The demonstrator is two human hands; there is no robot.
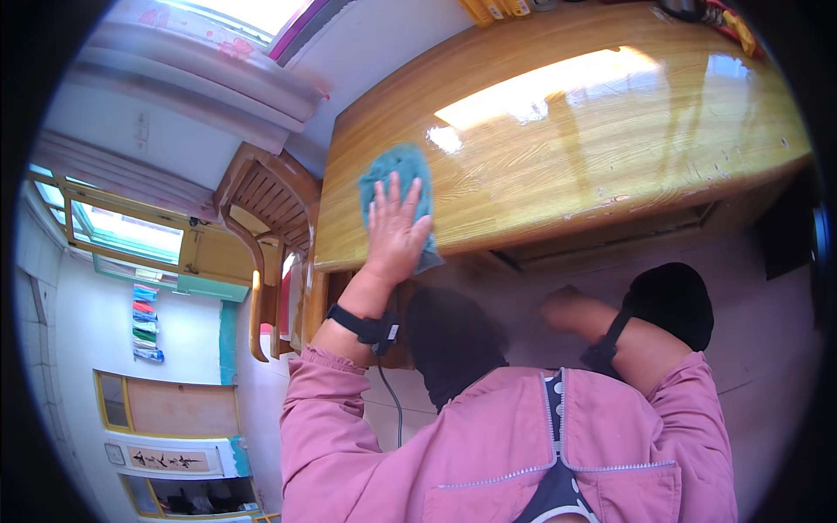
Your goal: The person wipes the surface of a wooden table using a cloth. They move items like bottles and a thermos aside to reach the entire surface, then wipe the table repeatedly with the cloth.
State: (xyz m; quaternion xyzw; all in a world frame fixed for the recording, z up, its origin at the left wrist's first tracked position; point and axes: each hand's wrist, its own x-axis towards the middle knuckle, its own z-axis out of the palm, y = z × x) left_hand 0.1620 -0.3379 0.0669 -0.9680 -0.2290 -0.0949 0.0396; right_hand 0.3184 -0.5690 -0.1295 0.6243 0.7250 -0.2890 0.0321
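My left hand (397, 229) lies palm down with its fingers spread, holding a green cloth (399, 160) against the wooden tabletop (510, 176). The cloth is bunched beyond my fingertips, and one corner hangs at the table's front edge below my palm. It rests near the left end of the table. My right hand (563, 308) is below and in front of the table edge, between my dark-clad legs. It is blurred and partly in shadow, so its finger position is unclear; no object shows in it.
A slatted wooden armchair (274, 196) stands against the table's left end. Yellow items (495, 10) and a dark object (681, 8) sit along the far edge. A black cable (395, 399) hangs from my left wrist strap (366, 325). Pink curtains (189, 85) hang beside the window.
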